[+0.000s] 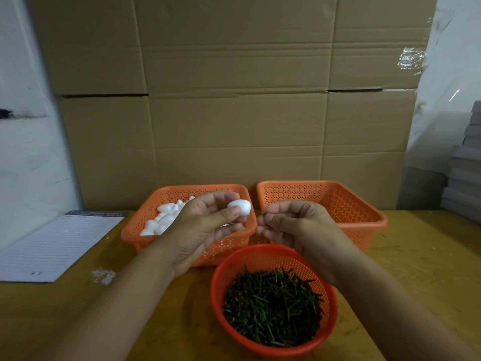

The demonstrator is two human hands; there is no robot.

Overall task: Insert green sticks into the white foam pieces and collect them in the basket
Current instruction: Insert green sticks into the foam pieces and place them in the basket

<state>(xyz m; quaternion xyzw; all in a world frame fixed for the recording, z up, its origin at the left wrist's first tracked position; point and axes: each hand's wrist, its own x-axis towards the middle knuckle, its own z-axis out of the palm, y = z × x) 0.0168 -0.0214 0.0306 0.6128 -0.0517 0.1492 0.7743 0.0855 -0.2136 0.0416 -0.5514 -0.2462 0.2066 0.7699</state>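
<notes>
My left hand (205, 225) pinches a white foam piece (240, 206) between thumb and fingers, above the left orange basket (135, 230) that holds several more foam pieces (162, 220). My right hand (294, 225) pinches a thin green stick (259, 213), whose tip points at the foam piece and lies just short of it. A round red basket (273, 252) full of green sticks (273, 306) stands in front, below my hands. The right orange basket (364, 220) looks empty as far as I can see into it.
A lined paper pad (52, 246) lies at the left on the wooden table (416, 256). Large cardboard boxes (234, 100) form a wall right behind the baskets. A stack of grey boards (466, 178) stands at the right edge. White foam crumbs (104, 276) lie near the pad.
</notes>
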